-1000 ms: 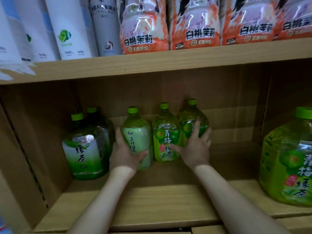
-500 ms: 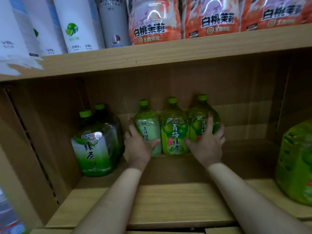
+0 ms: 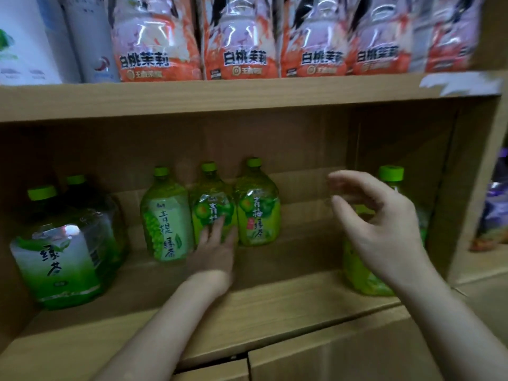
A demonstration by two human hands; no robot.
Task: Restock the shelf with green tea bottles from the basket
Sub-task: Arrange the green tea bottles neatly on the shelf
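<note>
Three green tea bottles stand in a row at the back of the wooden shelf [image 3: 247,306]: a pale-label bottle [image 3: 165,215], a middle bottle [image 3: 211,207] and a right bottle [image 3: 257,207]. My left hand [image 3: 215,251] rests flat, fingers on the lower front of the middle bottle, not gripping it. My right hand [image 3: 376,224] hovers open in the air, fingers curved, in front of a large green tea bottle [image 3: 365,273] at the shelf's right end. No basket is visible.
Two big green tea jugs [image 3: 57,254] stand at the left end. The shelf board above [image 3: 220,97] carries orange peach-jasmine bottles [image 3: 244,45] and white bottles [image 3: 30,42]. A side panel [image 3: 472,188] closes the right end. Bare board lies in front.
My right hand left the right bottle and swung rightward toward the large bottle. My left hand shifted from the pale-label bottle to the middle one. The view panned right.
</note>
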